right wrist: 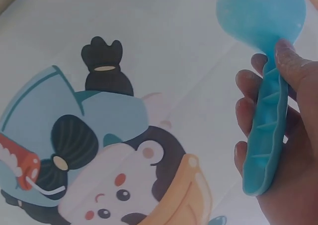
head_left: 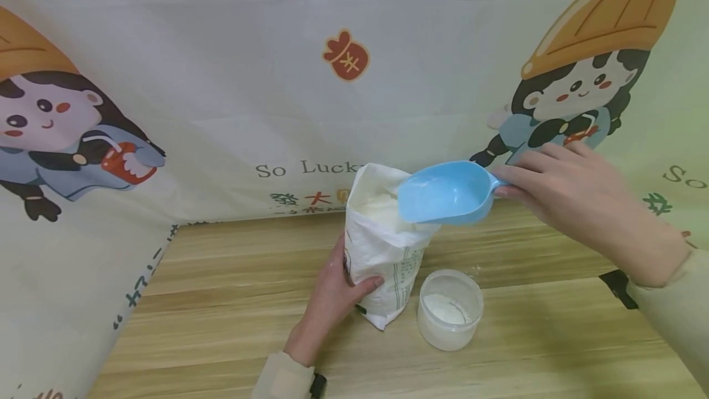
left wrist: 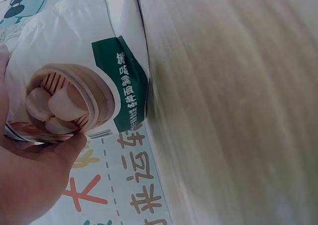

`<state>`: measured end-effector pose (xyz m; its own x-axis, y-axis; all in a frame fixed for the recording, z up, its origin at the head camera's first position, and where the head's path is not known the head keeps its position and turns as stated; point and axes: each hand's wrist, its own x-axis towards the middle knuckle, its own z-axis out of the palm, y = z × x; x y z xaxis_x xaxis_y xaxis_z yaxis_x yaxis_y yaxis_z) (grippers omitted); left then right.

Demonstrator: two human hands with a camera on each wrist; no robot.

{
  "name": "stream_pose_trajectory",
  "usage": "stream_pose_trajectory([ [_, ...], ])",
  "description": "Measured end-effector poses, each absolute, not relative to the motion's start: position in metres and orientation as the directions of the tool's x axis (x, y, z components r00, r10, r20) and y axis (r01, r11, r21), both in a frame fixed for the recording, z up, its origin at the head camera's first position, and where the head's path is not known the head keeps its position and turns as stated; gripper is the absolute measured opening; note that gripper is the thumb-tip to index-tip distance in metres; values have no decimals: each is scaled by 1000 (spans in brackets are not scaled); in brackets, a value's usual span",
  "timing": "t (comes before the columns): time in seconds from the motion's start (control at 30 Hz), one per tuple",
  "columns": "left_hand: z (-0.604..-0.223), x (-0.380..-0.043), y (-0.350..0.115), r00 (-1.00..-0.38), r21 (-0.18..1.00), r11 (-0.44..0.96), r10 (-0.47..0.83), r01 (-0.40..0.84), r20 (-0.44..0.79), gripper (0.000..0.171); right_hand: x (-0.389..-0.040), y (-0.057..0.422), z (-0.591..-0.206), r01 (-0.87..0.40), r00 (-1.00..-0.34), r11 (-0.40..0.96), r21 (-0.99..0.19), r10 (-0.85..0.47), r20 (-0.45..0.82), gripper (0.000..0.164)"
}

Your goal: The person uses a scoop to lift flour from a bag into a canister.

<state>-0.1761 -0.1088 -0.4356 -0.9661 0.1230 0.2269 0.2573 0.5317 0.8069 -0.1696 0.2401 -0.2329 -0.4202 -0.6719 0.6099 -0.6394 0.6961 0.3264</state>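
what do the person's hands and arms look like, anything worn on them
The left hand and right hand are ungloved. The left sleeve and right sleeve are pale cream. A small black piece sticks out beside each cuff, left and right; too little shows to say what it is.

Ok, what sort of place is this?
Perhaps a makeshift tabletop workspace: a wood-grain table, a cartoon-printed backdrop on two sides, and a bag of white powder. Whether it's in a kitchen, I can't tell.
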Motion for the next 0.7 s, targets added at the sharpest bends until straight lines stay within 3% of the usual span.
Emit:
stream_pose_trajectory([
  [0.17, -435, -176, -110, -967, 807, 532, 131, 256, 221, 113, -172, 229, -228, -618, -411, 694, 369, -685, 601, 73],
  [0.37, -435, -176, -110, -964, 811, 522, 137, 264, 226, 112, -174, 217, -224, -603, -419, 680, 417, -714, 561, 30],
  [0.5, -435, -176, -110, -964, 810, 522, 137, 267, 229, 112, -176, 209, -224, -585, -415, 677, 446, -723, 552, 34],
  [0.7, -435, -176, -110, -966, 809, 527, 132, 259, 223, 111, -182, 196, -227, -553, -405, 679, 483, -726, 556, 28],
])
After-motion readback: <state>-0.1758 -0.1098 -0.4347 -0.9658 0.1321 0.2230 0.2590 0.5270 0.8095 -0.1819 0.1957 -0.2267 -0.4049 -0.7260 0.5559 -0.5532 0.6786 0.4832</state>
